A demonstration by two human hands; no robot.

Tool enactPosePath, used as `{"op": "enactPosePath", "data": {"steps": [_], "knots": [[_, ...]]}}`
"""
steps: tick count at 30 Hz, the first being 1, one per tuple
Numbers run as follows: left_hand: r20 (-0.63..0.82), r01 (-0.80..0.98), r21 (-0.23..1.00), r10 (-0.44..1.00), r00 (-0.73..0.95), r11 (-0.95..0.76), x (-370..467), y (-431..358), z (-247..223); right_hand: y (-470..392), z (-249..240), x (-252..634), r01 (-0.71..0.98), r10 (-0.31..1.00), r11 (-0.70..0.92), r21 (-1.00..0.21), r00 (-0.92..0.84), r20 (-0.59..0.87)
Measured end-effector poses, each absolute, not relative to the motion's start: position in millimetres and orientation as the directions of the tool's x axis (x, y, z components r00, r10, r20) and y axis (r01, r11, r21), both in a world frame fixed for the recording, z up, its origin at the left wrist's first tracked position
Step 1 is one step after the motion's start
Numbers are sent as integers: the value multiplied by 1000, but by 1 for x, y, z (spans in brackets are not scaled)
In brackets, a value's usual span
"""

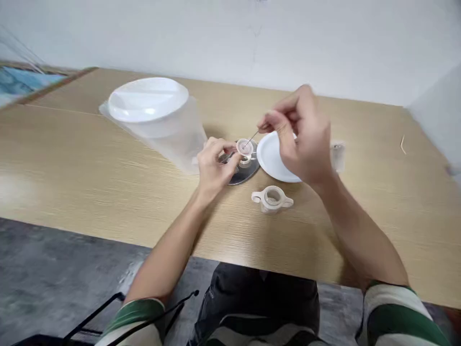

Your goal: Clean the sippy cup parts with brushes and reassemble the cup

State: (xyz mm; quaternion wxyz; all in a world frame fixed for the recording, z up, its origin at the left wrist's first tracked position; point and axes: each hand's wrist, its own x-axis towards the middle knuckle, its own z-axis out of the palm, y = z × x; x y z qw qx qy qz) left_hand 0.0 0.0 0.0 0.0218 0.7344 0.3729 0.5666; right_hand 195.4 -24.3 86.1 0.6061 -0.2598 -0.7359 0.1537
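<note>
My left hand (216,161) pinches a small round whitish cap (245,147) between thumb and fingers, tilted towards me. Raised to its right, my right hand (300,129) grips a thin needle-like rod (252,138) by one end. The rod's other end points down into the cap's face; whether it goes through I cannot tell. Beneath the cap lies a dark, shiny round disc (243,179) with small clear pieces on it, partly covered by my left hand. A white round plate or lid (270,156) sits beside the disc, partly behind my right hand.
Nearer me stands a small whitish cup with two looped handles (272,199). At left lies a clear plastic bag (180,139) around a large white container (151,96). A small clear packet (338,156) and a thin bent strip (403,145) lie to the right on the wooden table (90,178).
</note>
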Motion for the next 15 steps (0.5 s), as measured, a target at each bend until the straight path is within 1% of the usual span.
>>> {"op": "enactPosePath", "data": {"steps": [2, 5, 6, 7, 9, 11, 15], "knots": [[825, 531, 432, 557, 94, -729, 0, 2, -3, -28, 98, 203, 174, 500, 859, -482, -73, 863], [833, 539, 419, 546, 94, -731, -1, 6, -7, -38, 116, 215, 197, 466, 862, -467, 55, 883], [833, 539, 421, 546, 89, -730, -2, 8, -8, -42, 122, 218, 228, 465, 847, -481, 121, 877], [832, 537, 427, 549, 82, -728, -3, 9, -9, -46, 127, 220, 267, 495, 807, -527, 179, 850], [832, 524, 444, 551, 60, -727, -4, 9, -9, -52, 133, 222, 305, 512, 762, -571, 256, 820], [836, 509, 454, 547, 40, -731, -4, 8, -8, -54, 134, 221, 310, 508, 765, -564, 246, 825], [845, 495, 453, 534, 26, -741, -1, 3, -5, -48, 126, 216, 298, 468, 827, -477, 106, 878]]}}
